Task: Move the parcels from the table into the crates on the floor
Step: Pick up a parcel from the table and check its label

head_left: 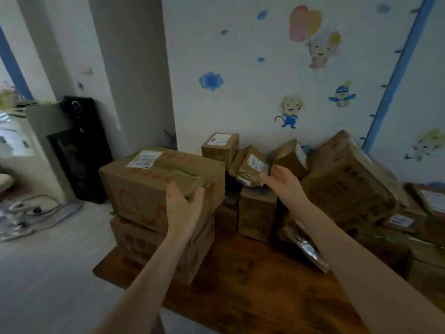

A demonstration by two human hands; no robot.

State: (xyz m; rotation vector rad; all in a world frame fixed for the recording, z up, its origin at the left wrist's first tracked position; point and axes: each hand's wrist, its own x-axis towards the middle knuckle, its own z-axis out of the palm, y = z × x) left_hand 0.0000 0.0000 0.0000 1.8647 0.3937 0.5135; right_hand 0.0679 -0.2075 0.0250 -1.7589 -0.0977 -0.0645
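Sticker wall (240, 68) at the far side, wooden bench (240, 285) in front of it piled with cardboard parcels. Crates not in view.

Big box (149, 179) sits far-left on the bench, stacked on a lower box (134, 239). Left hand (184, 206) is on its near top corner, fingers fairly straight, thumb spread. It looks like touching rather than a real grip, but blur makes that hard to call. Right hand (283, 183) is in the air with fingers wide and holds nothing, just near a small parcel (252, 165) leaning in the middle pile.

Handling guess:
- Big box is stiff, taped and probably heavy, so a two-hand job. Take it at opposite sides, low down, not by the top seam.
- Lift it clear rather than drag it, or the lower box may shift.
- Small parcel looks light, so one hand round its body should do.
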